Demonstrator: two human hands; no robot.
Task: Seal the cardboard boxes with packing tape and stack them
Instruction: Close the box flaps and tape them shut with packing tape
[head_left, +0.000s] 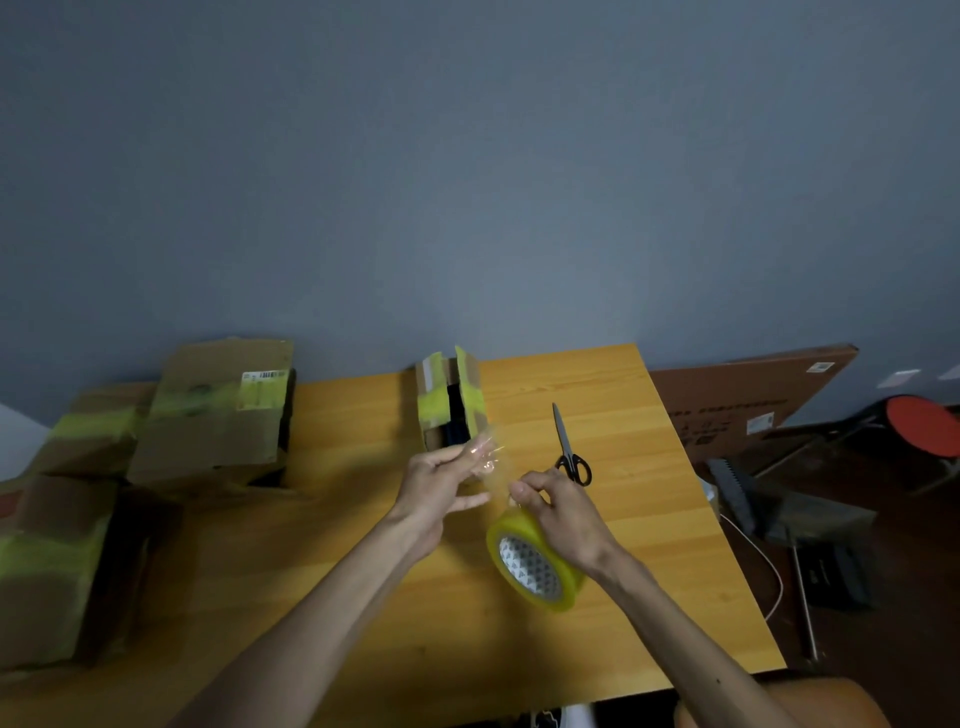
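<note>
Grey wall (467, 156) at twelve o'clock, yellow wooden table (363, 571) below it. At nine o'clock on the table, three cardboard boxes huddled together, each crossed by bands of yellowish tape: far box (218, 415), middle box (93, 431), near box (47, 566). Judged sealed and already gathered into a rough pile.

At the table's far edge, twelve o'clock from the hands, small box (449, 402) with flaps up and a dark gap between them, old tape patches on the flaps. Judged not yet sealed.

At two o'clock from the hands, scissors (569, 447) flat on the wood, blades together, untouched.

At five o'clock from the small box, tape roll (535, 564) gripped in the curled right hand (561, 512), thumb and forefinger pinched at the roll's top. At nine o'clock from the roll, left hand (436, 493), fingers nearly straight, thumb apart, loose end of the clear tape strip (491, 457) clinging to the fingertips.

Only a short length drawn out, none of it laid on the small box. Left to do, by judgement: fold the flaps down, run the strip along the seam, cut it, lift this box onto the pile.
</note>
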